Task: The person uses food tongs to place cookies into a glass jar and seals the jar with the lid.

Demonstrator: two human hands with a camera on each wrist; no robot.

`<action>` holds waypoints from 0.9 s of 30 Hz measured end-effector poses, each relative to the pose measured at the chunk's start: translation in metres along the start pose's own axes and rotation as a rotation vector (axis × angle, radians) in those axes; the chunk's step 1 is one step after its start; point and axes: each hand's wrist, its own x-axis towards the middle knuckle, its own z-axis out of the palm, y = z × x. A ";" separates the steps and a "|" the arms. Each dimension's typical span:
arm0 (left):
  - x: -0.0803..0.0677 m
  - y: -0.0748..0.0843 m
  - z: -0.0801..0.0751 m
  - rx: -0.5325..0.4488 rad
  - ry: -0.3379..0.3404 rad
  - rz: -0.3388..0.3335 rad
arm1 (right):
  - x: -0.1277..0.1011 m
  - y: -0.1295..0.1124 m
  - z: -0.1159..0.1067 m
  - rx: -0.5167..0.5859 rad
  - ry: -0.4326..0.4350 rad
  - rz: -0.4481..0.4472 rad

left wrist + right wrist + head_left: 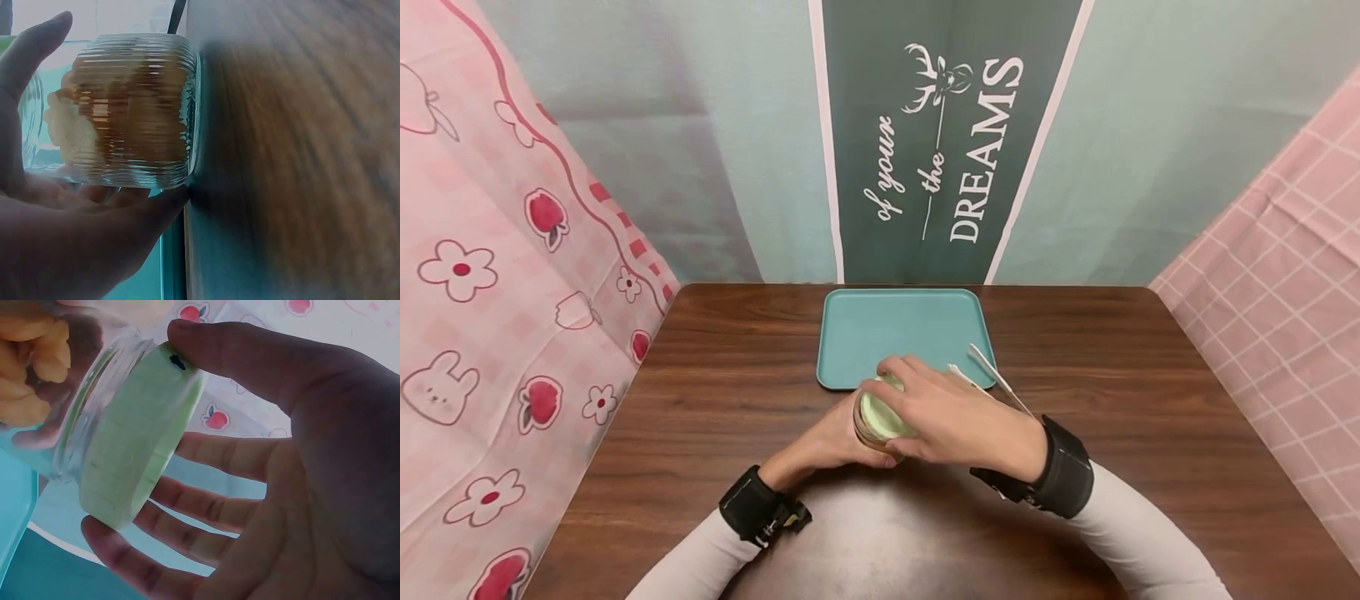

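Left hand (827,442) wraps the ribbed glass jar (134,109) on the desk (715,392); right hand (958,421) pinches the green lid (140,444). Best: brace jar firmly, twist lid level w/o tilting.

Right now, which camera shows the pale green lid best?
The right wrist view: the lid fills it, held at the rim by the right hand. The head view shows only its top; the left wrist view shows none.

A teal tray (902,325) lies on the brown wooden table (1150,400), white utensils (992,375) at its corner.
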 end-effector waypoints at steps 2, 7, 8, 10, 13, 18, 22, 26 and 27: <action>0.000 0.000 0.000 -0.017 -0.008 -0.003 | 0.003 -0.001 0.000 -0.006 -0.002 -0.004; 0.002 -0.001 0.001 -0.041 -0.023 -0.022 | 0.007 -0.002 -0.001 -0.003 -0.023 -0.002; 0.002 -0.001 0.001 -0.042 -0.023 -0.026 | 0.008 -0.002 -0.001 -0.002 -0.031 0.000; 0.002 0.000 0.001 -0.039 -0.024 -0.023 | 0.009 -0.002 -0.002 -0.001 -0.043 0.005; 0.001 0.001 0.001 -0.035 -0.031 -0.014 | 0.010 -0.003 -0.002 0.000 -0.052 0.016; 0.001 0.003 0.000 -0.034 -0.052 0.011 | 0.016 -0.004 0.001 0.009 -0.063 0.026; 0.002 0.003 0.000 -0.031 -0.057 0.015 | 0.019 -0.005 0.002 0.015 -0.082 0.045; 0.001 0.003 -0.001 -0.034 -0.056 0.007 | 0.020 -0.007 0.004 0.009 -0.086 0.082; 0.001 0.003 -0.001 -0.032 -0.055 0.004 | 0.021 -0.008 0.005 0.004 -0.084 0.091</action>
